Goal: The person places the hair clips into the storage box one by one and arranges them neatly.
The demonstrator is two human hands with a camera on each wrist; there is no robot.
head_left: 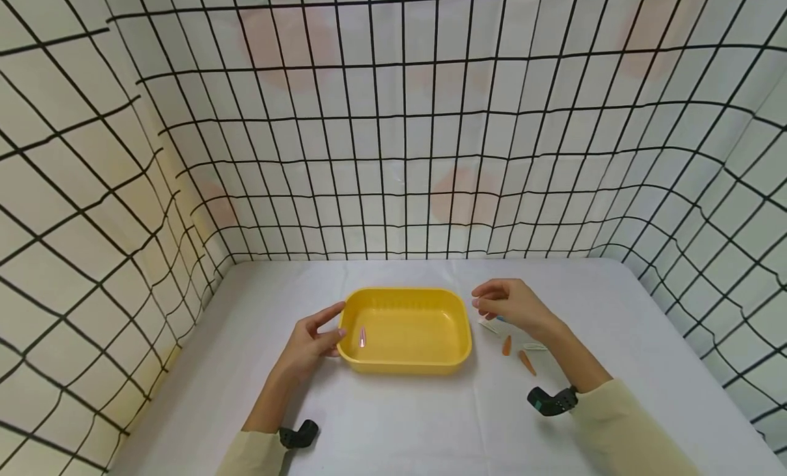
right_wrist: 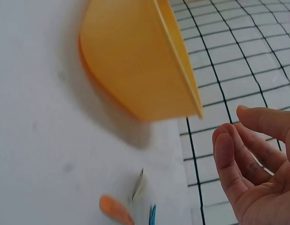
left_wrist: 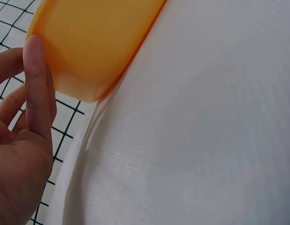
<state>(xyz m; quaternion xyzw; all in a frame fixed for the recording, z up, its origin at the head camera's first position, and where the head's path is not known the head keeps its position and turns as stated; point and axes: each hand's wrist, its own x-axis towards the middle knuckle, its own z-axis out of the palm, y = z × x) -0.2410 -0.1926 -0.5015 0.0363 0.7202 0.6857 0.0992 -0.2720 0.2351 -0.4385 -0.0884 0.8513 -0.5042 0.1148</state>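
A yellow tray [head_left: 402,368] sits on the white-covered table, with a pink snap hair clip [head_left: 363,337] lying inside near its left end. My left hand [head_left: 307,343] touches the tray's left side, its thumb and fingers mostly straight against the rim and wall. To the tray's right, my right hand [head_left: 513,304] hovers over the table with loosely bent fingers, and in the right wrist view the fingertips [right_wrist: 225,145] show nothing held. Below it lie an orange hair clip [head_left: 507,345], a second orange clip [head_left: 527,362], a white clip [head_left: 488,326] and a blue clip [head_left: 501,319], partly hidden by the hand.
Another pale clip [head_left: 535,347] lies near the right wrist. White cloth with a black grid [head_left: 402,134] rises behind the table and along both sides. The table surface [head_left: 393,421] extends in front of the tray.
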